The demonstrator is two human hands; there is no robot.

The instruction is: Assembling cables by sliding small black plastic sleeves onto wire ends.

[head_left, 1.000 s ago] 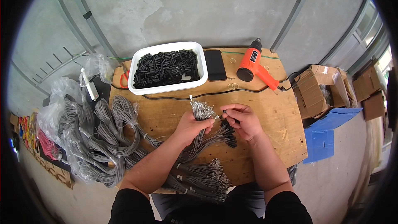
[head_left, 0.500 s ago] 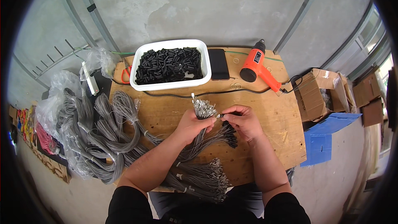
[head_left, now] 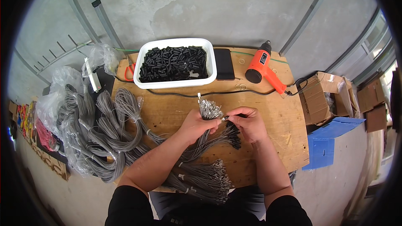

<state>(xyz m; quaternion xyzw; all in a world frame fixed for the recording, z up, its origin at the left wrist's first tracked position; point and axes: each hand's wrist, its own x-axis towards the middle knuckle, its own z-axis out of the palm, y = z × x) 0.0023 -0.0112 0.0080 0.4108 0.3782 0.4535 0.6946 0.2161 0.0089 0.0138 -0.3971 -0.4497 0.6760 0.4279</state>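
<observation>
My left hand (head_left: 195, 126) is closed around a bundle of grey cables, whose bare metal terminals (head_left: 210, 109) fan out above the fist. Between its thumb and finger one cable end points right. There, my right hand (head_left: 251, 126) pinches a small black sleeve (head_left: 225, 118) against that end; how far the sleeve covers it is too small to tell. Below the right hand hang cable ends with black sleeves (head_left: 234, 139) on them. Closer to me lie further tied grey cables (head_left: 218, 179) with bare metal ends.
A white tub (head_left: 178, 85) of loose black sleeves stands at the back, beside a black phone (head_left: 224, 64). An orange heat gun (head_left: 263, 68) lies at the back right, its cord crossing the table. Coiled grey cables (head_left: 106, 129) fill the left; cardboard boxes (head_left: 316, 100) stand right.
The whole view has shifted slightly. Both hands stay together at the same cable end, the right fingers still pinching the black sleeve.
</observation>
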